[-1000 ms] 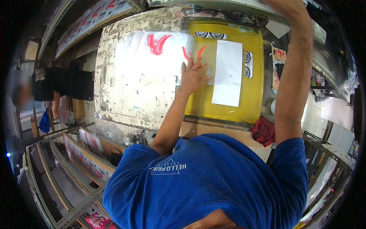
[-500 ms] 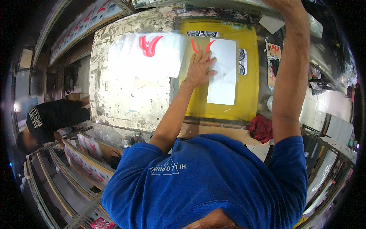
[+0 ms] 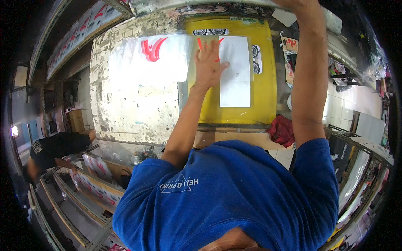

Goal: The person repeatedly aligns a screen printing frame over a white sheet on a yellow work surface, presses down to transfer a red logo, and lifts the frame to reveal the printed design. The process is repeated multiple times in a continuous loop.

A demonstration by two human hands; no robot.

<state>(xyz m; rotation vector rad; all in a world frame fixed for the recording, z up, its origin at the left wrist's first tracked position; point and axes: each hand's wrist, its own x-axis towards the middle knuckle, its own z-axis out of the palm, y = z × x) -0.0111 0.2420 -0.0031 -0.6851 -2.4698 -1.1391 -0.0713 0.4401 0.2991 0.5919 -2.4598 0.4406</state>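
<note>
My left hand is spread open, its fingers a little blurred, over a clear sheet with red curved strokes and the left edge of a white paper strip. Whether the palm presses on the sheet I cannot tell. Both lie on a yellow panel. My right arm reaches far forward; only part of my right hand shows at the upper edge, its fingers cut off, so any grip is hidden. Left of the panel, clear sheets with a red mark lie on a stained white tabletop.
Small prints with dark round shapes sit on the panel's right side. A dark red cloth lies at the near right corner. Metal racks hold printed boards at lower left, where another person in dark clothes bends. A paint-marked board stands at right.
The whole view has shifted slightly. My left hand has moved a little farther away over the red strokes, its fingers now blurred. My right arm remains stretched forward.
</note>
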